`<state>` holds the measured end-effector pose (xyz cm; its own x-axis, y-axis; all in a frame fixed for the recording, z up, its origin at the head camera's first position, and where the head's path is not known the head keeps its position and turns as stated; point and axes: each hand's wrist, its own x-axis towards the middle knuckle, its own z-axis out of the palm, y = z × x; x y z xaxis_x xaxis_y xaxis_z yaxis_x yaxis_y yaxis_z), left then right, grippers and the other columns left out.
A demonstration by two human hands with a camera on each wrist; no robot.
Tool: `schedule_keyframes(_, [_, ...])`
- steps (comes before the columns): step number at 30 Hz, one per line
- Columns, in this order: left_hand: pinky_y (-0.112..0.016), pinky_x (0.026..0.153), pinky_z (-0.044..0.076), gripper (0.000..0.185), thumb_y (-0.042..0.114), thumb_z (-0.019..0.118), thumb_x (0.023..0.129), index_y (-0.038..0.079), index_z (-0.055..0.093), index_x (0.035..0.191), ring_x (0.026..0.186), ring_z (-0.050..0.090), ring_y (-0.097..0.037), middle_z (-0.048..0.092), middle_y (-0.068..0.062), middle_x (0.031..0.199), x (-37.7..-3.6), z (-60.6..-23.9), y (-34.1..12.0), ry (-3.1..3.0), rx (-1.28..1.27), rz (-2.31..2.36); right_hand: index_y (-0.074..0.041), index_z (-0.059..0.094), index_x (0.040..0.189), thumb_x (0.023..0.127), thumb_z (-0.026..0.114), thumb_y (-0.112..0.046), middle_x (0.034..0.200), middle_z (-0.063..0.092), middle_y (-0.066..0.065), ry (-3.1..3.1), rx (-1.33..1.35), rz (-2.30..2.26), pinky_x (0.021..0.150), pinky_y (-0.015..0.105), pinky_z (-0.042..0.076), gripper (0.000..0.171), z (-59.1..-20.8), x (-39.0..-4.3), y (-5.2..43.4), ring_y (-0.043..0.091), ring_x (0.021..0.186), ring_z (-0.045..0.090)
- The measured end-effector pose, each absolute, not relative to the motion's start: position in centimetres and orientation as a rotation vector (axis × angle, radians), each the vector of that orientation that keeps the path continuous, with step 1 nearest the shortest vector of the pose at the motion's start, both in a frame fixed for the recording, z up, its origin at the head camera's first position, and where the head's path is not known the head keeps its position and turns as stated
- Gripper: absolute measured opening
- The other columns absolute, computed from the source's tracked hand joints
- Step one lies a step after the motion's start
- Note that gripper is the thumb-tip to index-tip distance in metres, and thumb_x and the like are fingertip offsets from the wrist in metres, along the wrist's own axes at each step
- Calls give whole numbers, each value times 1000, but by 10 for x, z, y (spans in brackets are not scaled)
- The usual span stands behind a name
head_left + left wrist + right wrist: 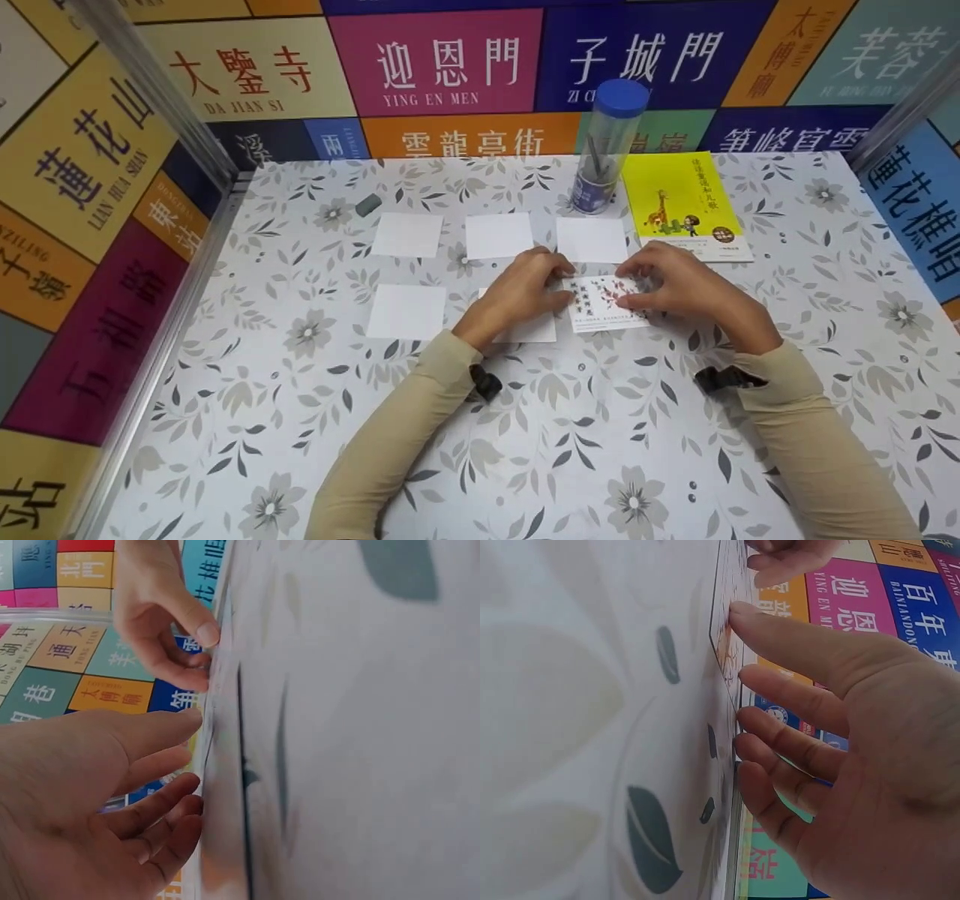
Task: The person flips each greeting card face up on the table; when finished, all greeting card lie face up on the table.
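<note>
A printed card [589, 307] with black characters and red blossom-like marks lies flat on the table, at the right end of the nearer row of cards. My left hand [521, 289] is at its left side, thumb and fingertips at the edge. Across from it, my right hand [675, 281] rests its thumb on the card's face, with the other fingertips around the upper right corner. In the right wrist view the fingers [795, 739] are loosely extended, tips down at the table. A blank white card [529, 328] is partly hidden beneath my left wrist.
Several more blank white cards, such as the leftmost near one [406, 312], lie in two rows. Behind are a grey eraser-like piece [368, 205], a clear blue-capped tube [609, 146] holding dark sticks, and a yellow booklet [686, 199]. Sign-covered panels [435, 64] border the flowered tabletop [555, 465].
</note>
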<state>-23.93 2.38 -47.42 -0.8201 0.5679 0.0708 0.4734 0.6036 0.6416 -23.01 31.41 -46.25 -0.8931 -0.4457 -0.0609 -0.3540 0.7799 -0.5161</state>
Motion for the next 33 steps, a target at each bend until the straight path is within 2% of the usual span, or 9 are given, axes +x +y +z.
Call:
schedule_keyframes(5, [-33,101,58,35,16,81,97,2,76,129,115,72,-28,75,-16,124,-242,-465,4,2682,942,1078,-9,78,124,93,87,-39,118,72,11,2815,-624,-756,95,46,49,44,-461,-227,310,28,106,62])
schedule_keyframes(10, [-40,103,58,32,15,79,99,3,76,128,116,71,-33,76,-16,125,-240,-463,-29,2714,956,1094,-8,76,127,96,84,-30,118,71,12,2811,-690,-799,98,51,52,39,-458,-223,292,31,108,64])
schedule_keyframes(15, [-41,102,59,31,13,79,99,1,76,127,115,72,-32,76,-16,124,-236,-467,-60,2701,945,1064,-10,73,134,97,84,-29,121,72,11,2728,-778,-814,96,49,54,43,-455,-220,262,30,107,65])
schedule_keyframes(19, [-41,104,59,32,13,81,97,1,76,126,115,72,-31,76,-16,125,-232,-470,-75,2693,937,1051,-11,72,137,94,86,-28,122,72,10,2670,-819,-811,97,47,54,49,-454,-219,238,29,108,65])
schedule_keyframes(24, [-40,105,57,34,15,82,97,3,76,128,117,71,-29,76,-14,125,-228,-471,-88,2703,940,1003,-6,69,139,90,90,-27,125,72,14,2615,-908,-798,100,48,53,57,-452,-220,210,32,112,65])
schedule_keyframes(33, [-44,110,52,43,23,84,97,7,73,135,123,63,-32,65,-14,133,-224,-475,-97,2671,943,943,-8,63,144,77,98,-39,138,59,14,2633,-839,-578,114,52,45,82,-448,-217,181,34,130,54])
